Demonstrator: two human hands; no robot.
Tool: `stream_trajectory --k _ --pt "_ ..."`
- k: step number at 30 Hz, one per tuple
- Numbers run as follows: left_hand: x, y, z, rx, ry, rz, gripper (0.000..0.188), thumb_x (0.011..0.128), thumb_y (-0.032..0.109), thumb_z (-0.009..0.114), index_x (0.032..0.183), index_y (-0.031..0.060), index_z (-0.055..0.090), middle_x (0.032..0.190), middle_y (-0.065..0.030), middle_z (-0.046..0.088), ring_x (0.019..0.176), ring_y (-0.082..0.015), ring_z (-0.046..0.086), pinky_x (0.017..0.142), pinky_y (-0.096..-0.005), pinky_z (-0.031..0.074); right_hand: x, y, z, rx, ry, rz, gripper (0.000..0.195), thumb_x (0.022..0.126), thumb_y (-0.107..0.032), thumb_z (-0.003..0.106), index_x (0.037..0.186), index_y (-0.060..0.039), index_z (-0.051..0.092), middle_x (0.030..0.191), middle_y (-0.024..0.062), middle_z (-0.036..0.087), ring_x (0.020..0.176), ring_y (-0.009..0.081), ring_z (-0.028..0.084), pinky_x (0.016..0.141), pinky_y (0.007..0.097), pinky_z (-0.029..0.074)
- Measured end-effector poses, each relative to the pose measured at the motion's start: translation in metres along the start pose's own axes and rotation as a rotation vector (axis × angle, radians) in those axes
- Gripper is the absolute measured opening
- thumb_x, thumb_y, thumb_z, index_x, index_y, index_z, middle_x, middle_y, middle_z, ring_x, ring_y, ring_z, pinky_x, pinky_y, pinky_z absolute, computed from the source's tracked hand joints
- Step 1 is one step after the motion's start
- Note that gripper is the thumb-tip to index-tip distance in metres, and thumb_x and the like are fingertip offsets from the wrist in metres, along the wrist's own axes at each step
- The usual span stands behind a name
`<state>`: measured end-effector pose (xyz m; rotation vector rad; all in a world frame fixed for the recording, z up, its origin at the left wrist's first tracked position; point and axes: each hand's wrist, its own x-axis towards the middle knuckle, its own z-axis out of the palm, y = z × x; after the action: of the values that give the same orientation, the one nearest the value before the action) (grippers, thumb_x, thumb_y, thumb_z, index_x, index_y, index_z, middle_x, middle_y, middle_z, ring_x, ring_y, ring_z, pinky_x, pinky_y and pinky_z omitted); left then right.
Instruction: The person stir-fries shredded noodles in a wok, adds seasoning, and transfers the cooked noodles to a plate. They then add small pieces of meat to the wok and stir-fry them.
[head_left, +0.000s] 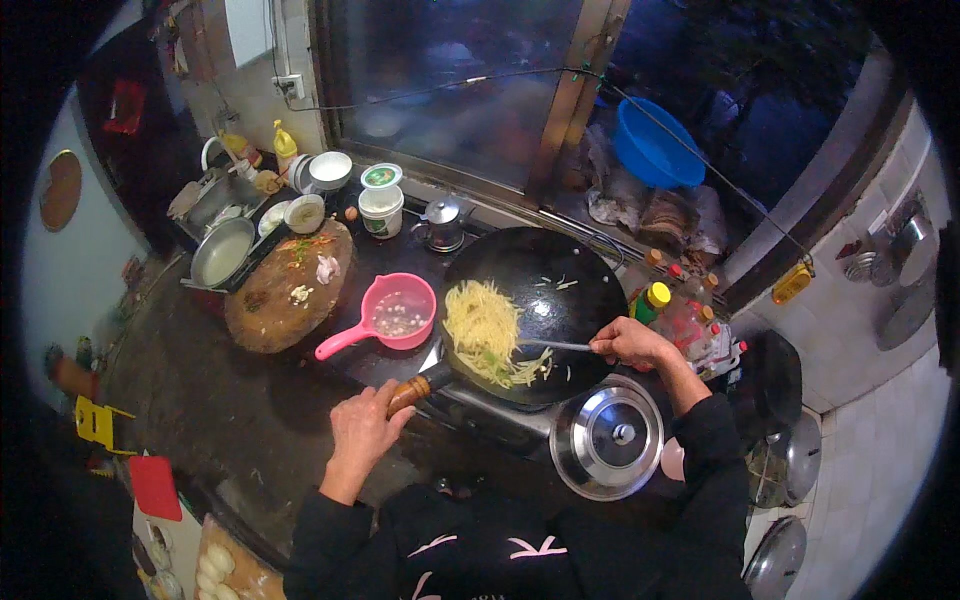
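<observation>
My left hand (366, 422) grips the wooden handle (409, 395) of a large black wok (577, 300) on the stove. In my right hand (628, 343) is the metal shaft of a spatula (559, 345), whose blade is hidden under the food. A heap of pale yellow shreds (482, 319), which look like potato, lies on the wok's left side, with some green strips (501, 367) at its lower edge. A few loose shreds cling to the far side of the wok. Just left of the wok stands a pink plastic ladle (397, 311) holding liquid with whitish bits.
A round wooden chopping board (289, 292) with food scraps lies to the left, beside a metal pan (223, 253). Behind are bowls (330, 170), a white tub (381, 210) and a metal pot (442, 225). Bottles (694, 322) crowd the right; a glass-and-steel lid (609, 439) lies in front.
</observation>
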<state>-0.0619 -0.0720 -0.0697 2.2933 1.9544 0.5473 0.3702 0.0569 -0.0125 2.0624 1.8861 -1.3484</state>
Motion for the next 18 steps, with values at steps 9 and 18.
stream_trajectory --k 9,18 --pt "-0.003 0.0 0.001 0.019 0.001 -0.004 0.048 0.077 0.041 0.078 0.115 0.0142 0.068 0.08 -0.0096 0.067 0.073 -0.03 0.068 0.062 -0.0427 0.052 -0.064 0.015 0.022 -0.514 0.719 -0.197 0.024 0.082 -0.019 0.071 0.102 -0.0055 0.07 0.088 0.0133 0.069 0.085 0.0345 0.068 0.072 0.0426 0.053" --pt "0.0 0.001 -0.002 0.037 -0.007 -0.003 0.048 0.077 0.043 0.077 0.116 0.0157 0.068 0.08 -0.0094 0.066 0.073 -0.0296 0.068 0.062 -0.0418 0.052 -0.121 0.013 0.04 -0.68 0.885 -0.348 0.022 0.081 -0.015 0.07 0.102 -0.0089 0.064 0.087 0.0115 0.061 0.079 0.033 0.066 0.064 0.0452 0.051"
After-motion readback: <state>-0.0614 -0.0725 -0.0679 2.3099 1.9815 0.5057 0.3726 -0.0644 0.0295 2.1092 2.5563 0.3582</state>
